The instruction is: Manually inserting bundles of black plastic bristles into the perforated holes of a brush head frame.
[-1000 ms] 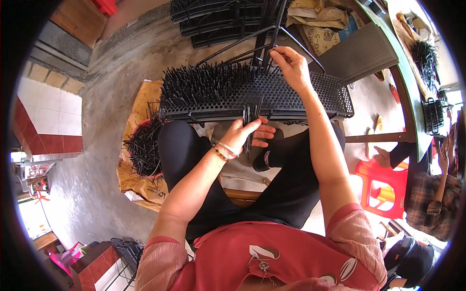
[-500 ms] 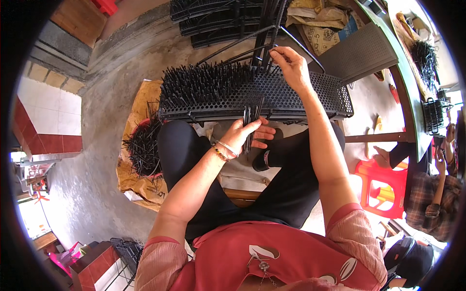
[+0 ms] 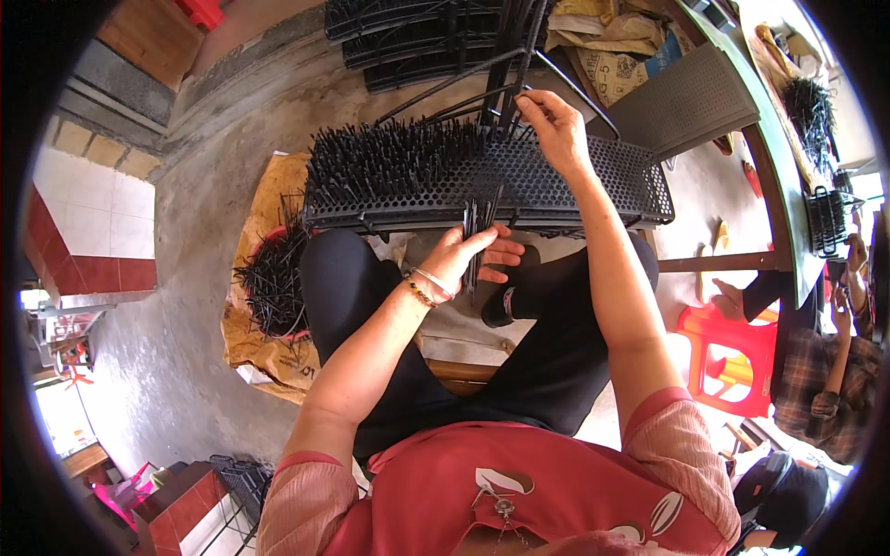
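Observation:
A long black tray with a perforated top (image 3: 593,176) lies across in front of my knees. Its left half bristles with upright thin black sticks (image 3: 389,157), while bare holes show on the right. My left hand (image 3: 456,258) holds a loose bundle of the same black sticks (image 3: 473,246) at the tray's near edge, thumb across it and the other fingers partly spread. Above the tray's middle, my right hand (image 3: 559,132) pinches what looks like a single black stick between thumb and forefinger. Dark bars behind make its outline hard to see.
A tub of black sticks (image 3: 273,287) stands on a yellow sack (image 3: 246,347) to my left. More filled trays (image 3: 417,42) are stacked beyond. At right are a grey perforated panel (image 3: 681,104), a table (image 3: 788,157), a red stool (image 3: 732,357) and another person (image 3: 830,389).
My right hand has shifted very slightly above the tray, still pinching. The left hand and its bundle stay in nearly the same place.

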Demonstrator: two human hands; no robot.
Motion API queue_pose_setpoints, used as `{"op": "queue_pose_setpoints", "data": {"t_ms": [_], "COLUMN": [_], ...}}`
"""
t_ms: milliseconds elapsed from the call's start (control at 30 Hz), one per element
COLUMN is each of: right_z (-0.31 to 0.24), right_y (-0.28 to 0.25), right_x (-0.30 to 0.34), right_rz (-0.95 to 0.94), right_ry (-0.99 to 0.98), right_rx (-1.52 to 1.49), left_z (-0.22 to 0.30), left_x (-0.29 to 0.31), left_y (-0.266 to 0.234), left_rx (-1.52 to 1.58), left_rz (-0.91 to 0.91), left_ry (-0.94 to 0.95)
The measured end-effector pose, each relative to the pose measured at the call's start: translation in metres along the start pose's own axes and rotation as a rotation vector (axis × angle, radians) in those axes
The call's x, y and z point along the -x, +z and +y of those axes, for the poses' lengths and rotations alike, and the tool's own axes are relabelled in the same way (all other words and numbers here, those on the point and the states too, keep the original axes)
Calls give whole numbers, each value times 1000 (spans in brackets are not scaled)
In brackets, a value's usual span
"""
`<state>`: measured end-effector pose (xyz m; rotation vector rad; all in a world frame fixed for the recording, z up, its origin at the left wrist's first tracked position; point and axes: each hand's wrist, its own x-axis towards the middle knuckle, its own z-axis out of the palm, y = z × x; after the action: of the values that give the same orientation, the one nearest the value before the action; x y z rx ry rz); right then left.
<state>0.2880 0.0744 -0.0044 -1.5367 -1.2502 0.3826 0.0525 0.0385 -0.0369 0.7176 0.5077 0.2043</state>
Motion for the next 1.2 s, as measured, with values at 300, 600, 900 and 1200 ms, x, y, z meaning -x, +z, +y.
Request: {"op": "queue_pose_setpoints", "data": {"t_ms": [300,600,900,1200], "right_z": [-3,-2,-3,-7], "right_y": [0,-2,0,2], "right_x": [1,2,4,7], "right_rz": [69,10,30,18], "right_ry": [-111,-7,-43,-53], "right_rx": [75,15,11,118], "left_z": [1,0,1,3], "left_x": [1,-1,-1,0], "left_y": [-1,-2,-1,0], "left_rx": [0,4,0,-18], "left_rz": [9,19,5,6], "left_ry": [-9,-22,-7,1]}}
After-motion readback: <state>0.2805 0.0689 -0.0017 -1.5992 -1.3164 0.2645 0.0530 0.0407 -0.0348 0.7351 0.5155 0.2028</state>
